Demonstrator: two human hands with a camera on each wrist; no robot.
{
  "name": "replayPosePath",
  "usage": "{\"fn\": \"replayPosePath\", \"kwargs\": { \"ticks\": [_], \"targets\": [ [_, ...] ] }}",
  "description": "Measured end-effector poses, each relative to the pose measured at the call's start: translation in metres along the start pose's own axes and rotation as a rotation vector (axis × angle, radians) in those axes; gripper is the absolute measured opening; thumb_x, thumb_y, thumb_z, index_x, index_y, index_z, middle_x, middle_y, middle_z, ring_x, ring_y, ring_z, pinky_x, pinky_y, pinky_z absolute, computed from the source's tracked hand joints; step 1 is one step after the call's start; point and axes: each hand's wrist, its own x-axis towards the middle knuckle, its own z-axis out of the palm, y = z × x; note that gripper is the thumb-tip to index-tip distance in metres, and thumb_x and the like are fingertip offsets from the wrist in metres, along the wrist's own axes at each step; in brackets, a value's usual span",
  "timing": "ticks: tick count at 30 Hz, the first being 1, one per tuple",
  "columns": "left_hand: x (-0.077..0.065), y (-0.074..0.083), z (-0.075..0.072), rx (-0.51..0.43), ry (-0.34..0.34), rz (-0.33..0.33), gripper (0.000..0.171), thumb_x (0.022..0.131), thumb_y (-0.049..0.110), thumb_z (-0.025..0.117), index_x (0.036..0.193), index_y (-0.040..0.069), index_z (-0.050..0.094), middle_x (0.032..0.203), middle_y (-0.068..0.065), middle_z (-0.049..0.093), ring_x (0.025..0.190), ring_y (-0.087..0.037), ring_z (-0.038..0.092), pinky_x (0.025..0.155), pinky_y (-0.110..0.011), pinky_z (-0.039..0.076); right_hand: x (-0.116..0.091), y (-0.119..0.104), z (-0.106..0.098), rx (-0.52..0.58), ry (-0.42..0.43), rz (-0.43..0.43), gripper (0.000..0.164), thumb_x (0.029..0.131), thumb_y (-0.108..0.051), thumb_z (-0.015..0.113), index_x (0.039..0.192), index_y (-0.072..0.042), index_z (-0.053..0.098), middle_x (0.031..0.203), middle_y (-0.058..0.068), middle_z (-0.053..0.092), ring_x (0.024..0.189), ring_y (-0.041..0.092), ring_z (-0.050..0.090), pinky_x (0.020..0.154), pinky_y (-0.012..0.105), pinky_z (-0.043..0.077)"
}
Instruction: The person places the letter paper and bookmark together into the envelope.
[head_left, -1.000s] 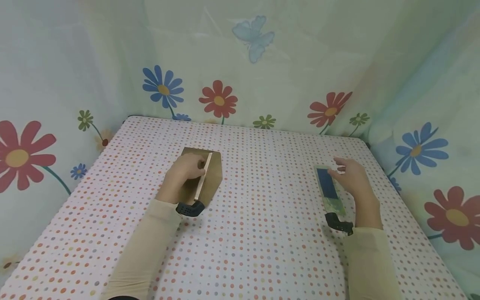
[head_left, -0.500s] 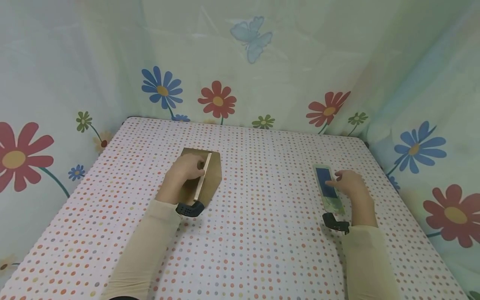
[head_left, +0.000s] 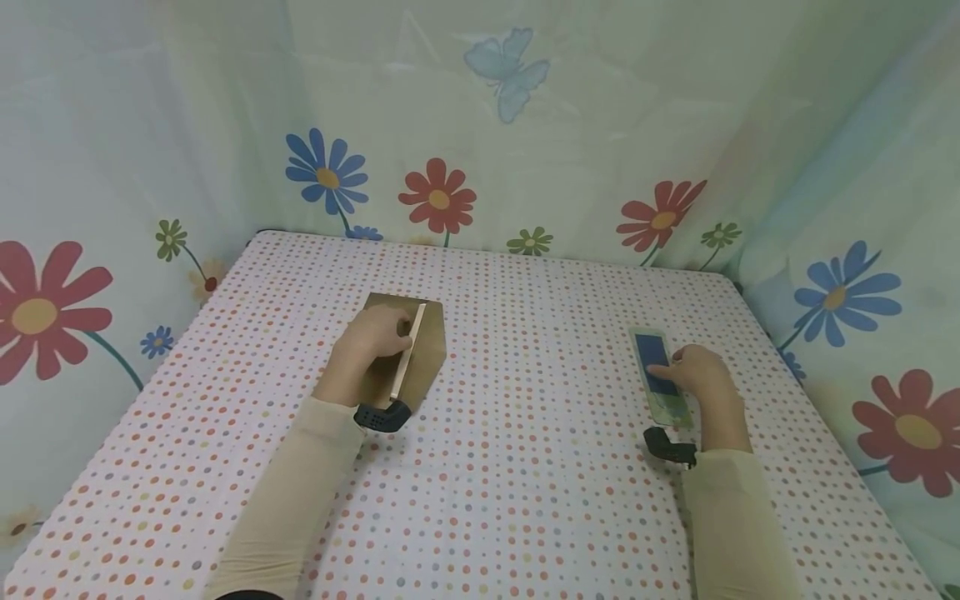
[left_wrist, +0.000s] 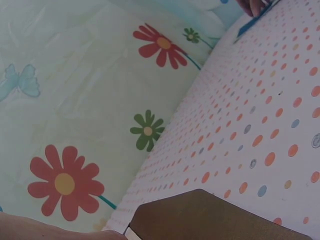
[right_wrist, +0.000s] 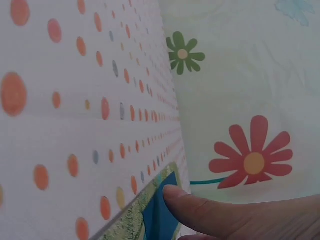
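On the left of the table lies a brown, angular-cornered flat piece (head_left: 428, 354) with a pale narrow strip (head_left: 407, 354) running along it. My left hand (head_left: 372, 335) grips it at the strip, thumb against the strip and index finger curled; the other fingers are hidden. Its brown surface (left_wrist: 195, 217) fills the bottom of the left wrist view. On the right is a flat, pale green rectangular packet (head_left: 670, 410) with a blue panel (head_left: 648, 348). My right hand (head_left: 699, 373) pinches its right side, thumb (right_wrist: 200, 207) lying over the blue panel, fingers curled at the edge.
A white table cover (head_left: 517, 467) with coloured dots spreads under both things. Flower-printed curtains (head_left: 570, 125) rise behind and at both sides. A black wrist mount (head_left: 382, 416) sits on the left wrist and another black mount (head_left: 667, 447) on the right.
The right hand has come down and toward me, from open above the packet's right side to its thumb on the blue panel. The left hand and the brown piece stay put.
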Motion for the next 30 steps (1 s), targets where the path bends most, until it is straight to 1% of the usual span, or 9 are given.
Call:
{"fn": "replayPosePath", "kwargs": {
  "ticks": [6, 9, 12, 18, 21, 24, 30],
  "targets": [
    [-0.0013, 0.0007, 0.0000, -0.013, -0.001, -0.008, 0.042, 0.090, 0.027, 0.059, 0.130, 0.012, 0.058, 0.124, -0.011, 0.062, 0.096, -0.027, 0.059, 0.084, -0.043, 0.050, 0.0020, -0.0049, 0.0047, -0.070, 0.030, 0.003, 0.073, 0.091, -0.041, 0.059, 0.126, 0.020, 0.044, 0.126, 0.038, 0.047, 0.111, 0.050, 0.051, 0.093, 0.055, 0.046],
    [-0.0015, 0.0011, -0.0005, -0.021, -0.003, -0.016, 0.041, 0.090, 0.026, 0.059, 0.129, 0.013, 0.058, 0.126, -0.011, 0.061, 0.099, -0.028, 0.059, 0.086, -0.045, 0.051, 0.0022, -0.0066, 0.0059, -0.056, 0.029, 0.029, 0.071, 0.091, -0.039, 0.059, 0.126, 0.020, 0.044, 0.126, 0.038, 0.047, 0.111, 0.050, 0.051, 0.092, 0.055, 0.046],
    [-0.0008, 0.0011, -0.0007, -0.017, -0.003, -0.017, 0.040, 0.091, 0.027, 0.059, 0.128, 0.014, 0.059, 0.126, -0.010, 0.061, 0.100, -0.028, 0.060, 0.087, -0.045, 0.051, 0.0020, -0.0077, 0.0067, -0.037, 0.028, 0.038, 0.070, 0.091, -0.038, 0.060, 0.127, 0.020, 0.043, 0.127, 0.038, 0.047, 0.112, 0.050, 0.051, 0.092, 0.055, 0.046],
    [-0.0003, 0.0019, -0.0022, 0.005, 0.000, -0.015, 0.040, 0.090, 0.028, 0.060, 0.128, 0.014, 0.059, 0.125, -0.010, 0.062, 0.093, -0.027, 0.058, 0.081, -0.043, 0.051, 0.0043, -0.0080, 0.0080, 0.007, 0.027, 0.063, 0.071, 0.092, -0.036, 0.060, 0.130, 0.020, 0.039, 0.130, 0.039, 0.043, 0.116, 0.052, 0.046, 0.094, 0.056, 0.044],
    [-0.0003, 0.0018, -0.0022, 0.010, 0.002, -0.021, 0.041, 0.090, 0.029, 0.060, 0.128, 0.014, 0.059, 0.128, -0.010, 0.060, 0.096, -0.027, 0.058, 0.082, -0.045, 0.051, 0.0064, -0.0079, 0.0084, 0.034, 0.022, 0.082, 0.074, 0.091, -0.036, 0.061, 0.133, 0.020, 0.035, 0.133, 0.040, 0.039, 0.120, 0.053, 0.043, 0.098, 0.057, 0.042],
    [-0.0001, 0.0014, -0.0017, 0.009, 0.003, -0.023, 0.042, 0.089, 0.028, 0.060, 0.128, 0.014, 0.059, 0.129, -0.011, 0.059, 0.098, -0.028, 0.058, 0.083, -0.046, 0.051, 0.0080, -0.0064, 0.0082, 0.050, 0.012, 0.076, 0.077, 0.092, -0.035, 0.060, 0.135, 0.020, 0.031, 0.135, 0.041, 0.035, 0.123, 0.054, 0.039, 0.100, 0.058, 0.039],
    [0.0005, 0.0012, -0.0005, -0.001, 0.003, -0.034, 0.041, 0.089, 0.029, 0.060, 0.127, 0.014, 0.059, 0.127, -0.010, 0.060, 0.096, -0.028, 0.058, 0.081, -0.045, 0.052, 0.0083, -0.0036, 0.0060, 0.078, 0.002, 0.049, 0.082, 0.092, -0.035, 0.060, 0.139, 0.021, 0.023, 0.137, 0.042, 0.029, 0.124, 0.056, 0.034, 0.101, 0.060, 0.037]
  ]
}}
